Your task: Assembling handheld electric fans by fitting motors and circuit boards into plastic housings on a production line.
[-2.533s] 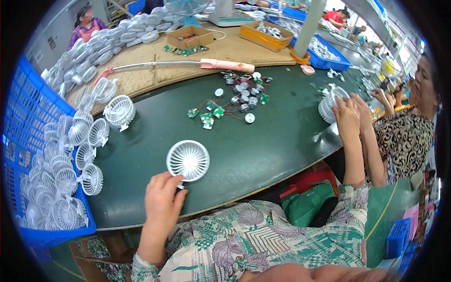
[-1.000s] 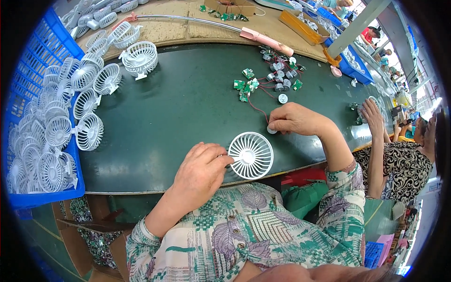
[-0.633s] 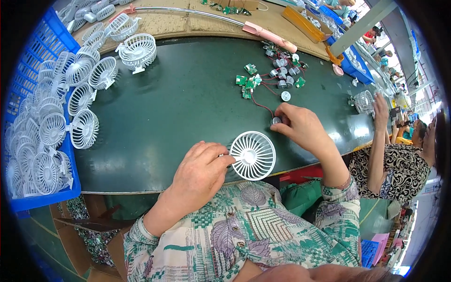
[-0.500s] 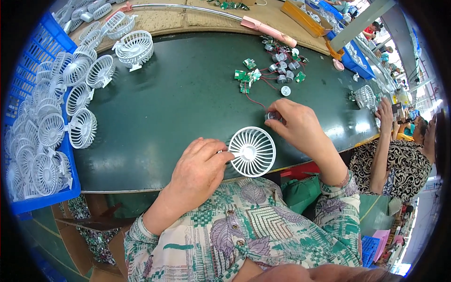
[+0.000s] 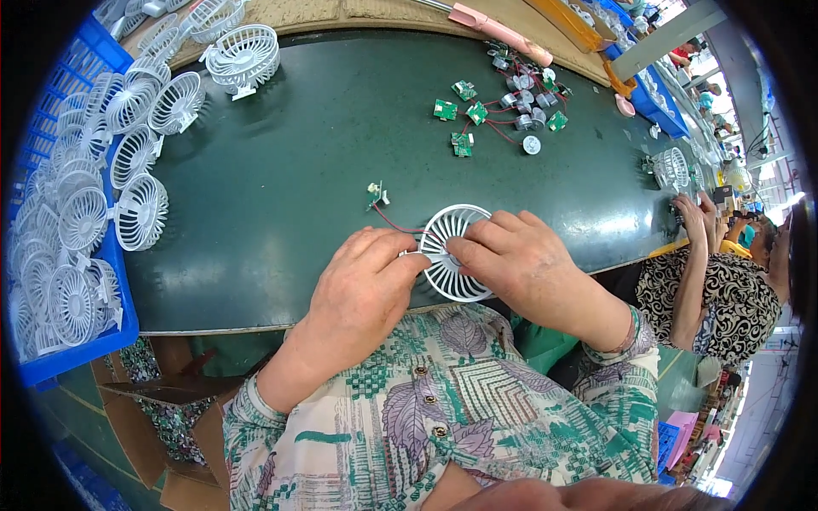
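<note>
1. White plastic forms the fan cover (image 5: 446,279), a shallow round bowl with slim ribs fanning out from a hub to a smooth rim; narrow gaps between the ribs let the dark table show through.
2. It sits at the near edge of the dark green table (image 5: 281,196), directly before the person, its open side facing up and a short tab jutting from its left side.
3. The left hand (image 5: 362,277) has that tab pinched between thumb and forefinger, the other fingers curled in.
4. The right hand (image 5: 532,264) reaches into the bowl from the right, fingertips drawn together at the hub; they hide whatever is beneath, so I cannot tell what they grip.
5. A thin red wire (image 5: 396,225) runs over the cover's upper left rim to a small green circuit board (image 5: 377,196) lying on the table just beyond.
6. Farther off lies a cluster of silvery motors (image 5: 524,102) with wired boards; at far left, similar white covers fill a blue basket (image 5: 128,324).
</note>
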A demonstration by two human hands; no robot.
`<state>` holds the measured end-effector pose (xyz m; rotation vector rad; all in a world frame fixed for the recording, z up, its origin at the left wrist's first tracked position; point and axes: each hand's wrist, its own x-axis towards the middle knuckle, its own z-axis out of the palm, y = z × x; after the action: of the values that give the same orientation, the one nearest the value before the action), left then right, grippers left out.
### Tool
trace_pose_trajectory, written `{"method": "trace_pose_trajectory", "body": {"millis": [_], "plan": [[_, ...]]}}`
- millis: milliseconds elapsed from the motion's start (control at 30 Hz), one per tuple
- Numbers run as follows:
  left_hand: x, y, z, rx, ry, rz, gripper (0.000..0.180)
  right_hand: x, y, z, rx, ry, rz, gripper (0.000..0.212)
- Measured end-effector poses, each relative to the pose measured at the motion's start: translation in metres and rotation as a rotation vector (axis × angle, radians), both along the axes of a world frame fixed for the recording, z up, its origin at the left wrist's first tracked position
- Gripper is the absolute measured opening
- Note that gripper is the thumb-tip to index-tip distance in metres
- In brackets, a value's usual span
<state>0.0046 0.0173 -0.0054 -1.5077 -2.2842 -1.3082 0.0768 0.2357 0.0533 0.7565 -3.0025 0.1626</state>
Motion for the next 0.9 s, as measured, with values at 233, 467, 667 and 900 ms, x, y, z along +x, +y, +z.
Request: {"method": "trace_pose_trajectory", "body": {"millis": [233, 467, 667, 900], "plan": [[-0.003, 0.002, 0.002, -0.008, 0.020, 0.007, 0.028, -0.009, 0.010, 0.001, -0.024, -0.037, 0.064, 0.032], [0.001, -0.003, 0.002, -0.001, 0.002, 0.026, 0.025, 0.016, 0.010, 0.000, -0.184, 0.016, 0.028, 0.049], [0.006, -0.010, -0.001, 0.066, -0.088, 0.071, 0.025, 0.031, 0.013, -0.043, -0.203, 0.240, 0.086, 0.058], [-0.060, -0.085, 0.037, -0.250, 0.342, 0.854, 0.033, 0.039, 0.027, -0.060, -0.361, 0.353, -0.032, 0.057]]}}
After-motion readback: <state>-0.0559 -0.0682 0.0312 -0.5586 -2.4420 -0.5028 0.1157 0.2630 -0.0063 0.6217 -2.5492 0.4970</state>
